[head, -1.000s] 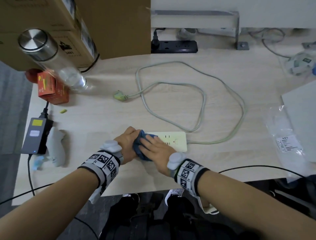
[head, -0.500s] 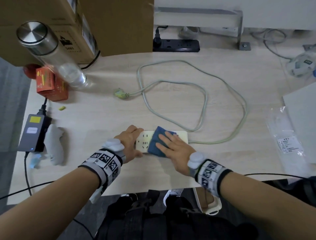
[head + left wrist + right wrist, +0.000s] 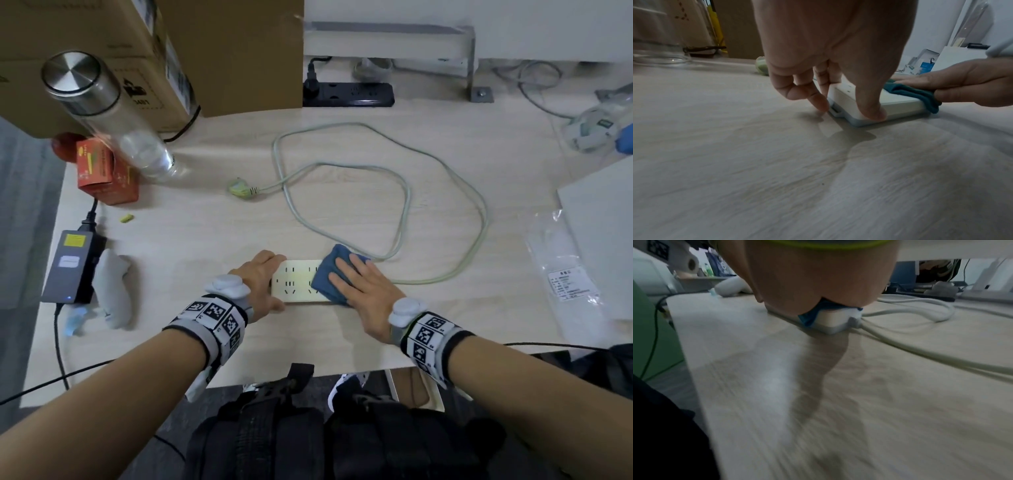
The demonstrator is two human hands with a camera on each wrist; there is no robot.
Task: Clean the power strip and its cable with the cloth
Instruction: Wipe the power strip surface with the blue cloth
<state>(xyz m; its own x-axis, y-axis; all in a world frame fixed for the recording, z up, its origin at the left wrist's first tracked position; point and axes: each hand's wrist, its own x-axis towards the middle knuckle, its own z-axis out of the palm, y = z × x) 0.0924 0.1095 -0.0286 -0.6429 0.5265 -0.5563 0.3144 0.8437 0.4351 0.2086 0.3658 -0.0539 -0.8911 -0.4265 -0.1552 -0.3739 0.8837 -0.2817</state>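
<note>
Cream rectangular plastic power strip (image 3: 298, 281) lies flat at the near edge of the pale wood desk (image 3: 342, 178). Your left hand (image 3: 261, 285) clamps its left end — grip clenched round it. Your right hand (image 3: 363, 288), fingers straight, presses the folded blue cloth (image 3: 329, 279) onto its right half — its pale cable (image 3: 407, 202) loops beyond.

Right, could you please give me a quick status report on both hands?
Left hand grips power strip end. Right hand flat, pressing cloth at cable end. Nothing in the way.

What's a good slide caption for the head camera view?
Left hand steadies the white power strip while the right hand presses a blue cloth across its cable end.
</note>
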